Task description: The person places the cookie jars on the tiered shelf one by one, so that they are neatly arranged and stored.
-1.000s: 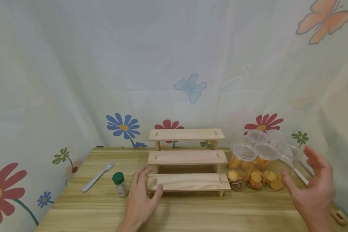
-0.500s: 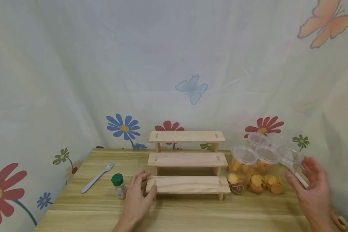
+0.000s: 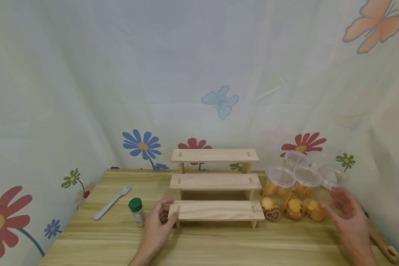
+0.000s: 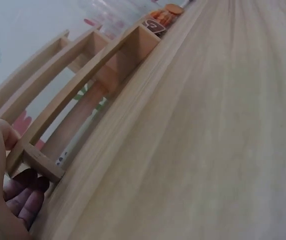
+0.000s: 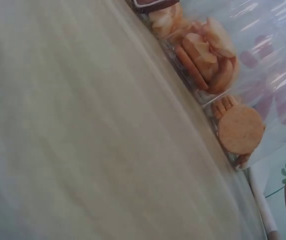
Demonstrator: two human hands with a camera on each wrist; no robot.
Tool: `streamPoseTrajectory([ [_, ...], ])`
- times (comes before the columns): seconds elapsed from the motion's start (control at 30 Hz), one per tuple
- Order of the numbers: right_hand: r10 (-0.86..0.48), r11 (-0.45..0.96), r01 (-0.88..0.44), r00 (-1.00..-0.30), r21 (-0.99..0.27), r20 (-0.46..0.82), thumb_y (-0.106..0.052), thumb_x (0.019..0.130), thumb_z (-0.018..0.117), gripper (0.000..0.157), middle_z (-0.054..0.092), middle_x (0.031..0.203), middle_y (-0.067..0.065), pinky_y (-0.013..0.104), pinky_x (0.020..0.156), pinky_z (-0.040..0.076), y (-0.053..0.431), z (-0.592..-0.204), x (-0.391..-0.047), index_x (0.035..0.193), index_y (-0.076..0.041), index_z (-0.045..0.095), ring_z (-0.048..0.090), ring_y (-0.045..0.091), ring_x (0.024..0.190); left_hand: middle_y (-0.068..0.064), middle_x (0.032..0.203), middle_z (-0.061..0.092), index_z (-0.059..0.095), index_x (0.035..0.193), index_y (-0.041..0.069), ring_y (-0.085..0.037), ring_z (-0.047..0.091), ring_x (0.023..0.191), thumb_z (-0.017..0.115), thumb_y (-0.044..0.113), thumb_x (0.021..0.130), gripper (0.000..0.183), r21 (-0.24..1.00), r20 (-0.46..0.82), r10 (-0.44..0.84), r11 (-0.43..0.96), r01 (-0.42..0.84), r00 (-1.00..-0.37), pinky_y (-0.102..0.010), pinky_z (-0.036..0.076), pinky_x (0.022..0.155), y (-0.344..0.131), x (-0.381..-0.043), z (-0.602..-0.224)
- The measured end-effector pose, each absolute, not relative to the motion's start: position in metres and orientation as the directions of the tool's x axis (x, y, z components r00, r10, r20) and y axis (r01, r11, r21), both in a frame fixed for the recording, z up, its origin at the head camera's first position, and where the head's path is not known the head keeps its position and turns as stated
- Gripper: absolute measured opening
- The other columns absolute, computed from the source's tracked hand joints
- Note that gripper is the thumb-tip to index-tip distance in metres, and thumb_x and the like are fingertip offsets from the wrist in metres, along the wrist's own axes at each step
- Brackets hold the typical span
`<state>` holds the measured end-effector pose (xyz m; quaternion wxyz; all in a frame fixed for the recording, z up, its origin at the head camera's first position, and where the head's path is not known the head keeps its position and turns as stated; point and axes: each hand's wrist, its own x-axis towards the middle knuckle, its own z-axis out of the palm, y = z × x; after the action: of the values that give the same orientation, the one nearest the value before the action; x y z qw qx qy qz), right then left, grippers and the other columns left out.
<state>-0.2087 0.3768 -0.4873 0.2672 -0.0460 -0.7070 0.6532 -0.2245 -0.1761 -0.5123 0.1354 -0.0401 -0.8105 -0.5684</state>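
Note:
A pale three-tier wooden display stand (image 3: 216, 210) stands mid-table. My left hand (image 3: 157, 221) grips the left end of its lowest shelf; in the left wrist view the thumb lies over the board and the fingers (image 4: 30, 200) curl beneath it, beside the leg. Several clear lidded jars (image 3: 280, 177) are grouped right of the stand, the front ones partly filled with biscuits (image 3: 294, 207). My right hand (image 3: 349, 218) is at the rightmost jar (image 3: 330, 177), thumb and fingers spread. In the right wrist view only parts of the fingers show at the edge, so contact is unclear.
A green-capped shaker bottle (image 3: 137, 211) stands left of my left hand, with a pale fork (image 3: 113, 202) farther left. A wooden-handled utensil (image 3: 384, 247) lies at the right table edge. A flower-printed curtain (image 3: 146, 74) hangs behind the table.
My right hand has moved left and in toward the rightmost jar. The left hand's fingers have curled round the lowest shelf's end. Stand and jars stay in place.

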Motion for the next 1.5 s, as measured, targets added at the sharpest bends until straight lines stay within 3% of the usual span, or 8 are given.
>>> streamPoseTrajectory([
  [0.17,0.379,0.219,-0.265,-0.864,-0.939,0.332,0.001,0.099,0.082,0.071,0.064,0.142,-0.019,0.005,0.099,0.043,0.38,-0.496,-0.211,0.161,-0.016,0.053,0.057,-0.007,0.128,-0.002,0.11,0.08,0.067,0.142,0.015,-0.015,0.076,0.099,0.082,0.012,0.102,0.042,0.924,0.244,-0.086,0.322,0.205,-0.966,-0.026,0.06,0.088,-0.178,-0.227,-0.515],
  [0.43,0.305,0.084,-0.314,-0.895,-0.946,0.324,0.008,0.099,0.08,0.068,0.069,0.135,-0.021,0.003,0.098,0.046,0.388,-0.511,-0.213,0.16,-0.007,0.053,0.062,-0.01,0.122,-0.001,0.109,0.08,0.069,0.141,0.017,-0.016,0.077,0.099,0.082,0.015,0.102,0.041,0.917,0.246,-0.079,0.342,0.205,-0.966,-0.027,0.06,0.087,-0.181,-0.228,-0.517],
  [0.67,0.307,0.208,-0.274,-0.893,-0.939,0.329,0.003,0.097,0.083,0.076,0.068,0.133,-0.025,0.003,0.096,0.046,0.387,-0.519,-0.217,0.165,0.001,0.047,0.061,-0.014,0.119,-0.001,0.109,0.079,0.069,0.141,0.017,-0.016,0.076,0.099,0.082,0.014,0.102,0.041,0.921,0.231,-0.079,0.338,0.192,-0.97,-0.027,0.06,0.086,-0.183,-0.228,-0.516],
  [0.8,0.304,0.228,-0.282,-0.889,-0.932,0.343,0.005,0.096,0.084,0.073,0.07,0.131,-0.025,0.003,0.096,0.047,0.387,-0.52,-0.218,0.161,0.004,0.05,0.062,-0.014,0.118,-0.001,0.107,0.079,0.069,0.141,0.016,-0.016,0.076,0.097,0.082,0.013,0.102,0.041,0.92,0.228,-0.08,0.344,0.188,-0.97,-0.026,0.059,0.086,-0.183,-0.228,-0.516],
  [1.03,0.341,0.24,-0.229,-0.89,-0.943,0.303,0.002,0.095,0.087,0.063,0.072,0.125,-0.025,0.003,0.093,0.048,0.387,-0.517,-0.217,0.152,0.0,0.06,0.063,-0.016,0.115,-0.001,0.105,0.079,0.069,0.14,0.017,-0.015,0.076,0.094,0.082,0.013,0.102,0.04,0.92,0.235,-0.076,0.339,0.197,-0.969,-0.026,0.059,0.083,-0.183,-0.229,-0.516],
  [1.3,0.395,0.102,-0.278,-0.87,-0.955,0.295,0.009,0.091,0.087,0.061,0.076,0.121,-0.019,0.004,0.093,0.049,0.384,-0.505,-0.215,0.146,-0.003,0.065,0.067,-0.009,0.114,-0.001,0.104,0.079,0.07,0.139,0.02,-0.015,0.076,0.094,0.083,0.017,0.102,0.04,0.919,0.245,-0.076,0.336,0.207,-0.966,-0.027,0.059,0.084,-0.182,-0.23,-0.517],
  [1.5,0.44,0.169,-0.255,-0.845,-0.952,0.304,0.008,0.09,0.089,0.056,0.077,0.118,-0.021,0.004,0.092,0.049,0.386,-0.489,-0.211,0.141,-0.005,0.069,0.068,-0.008,0.112,0.0,0.104,0.079,0.069,0.14,0.019,-0.014,0.075,0.094,0.083,0.018,0.103,0.04,0.917,0.242,-0.069,0.341,0.205,-0.968,-0.026,0.059,0.083,-0.18,-0.23,-0.517],
])
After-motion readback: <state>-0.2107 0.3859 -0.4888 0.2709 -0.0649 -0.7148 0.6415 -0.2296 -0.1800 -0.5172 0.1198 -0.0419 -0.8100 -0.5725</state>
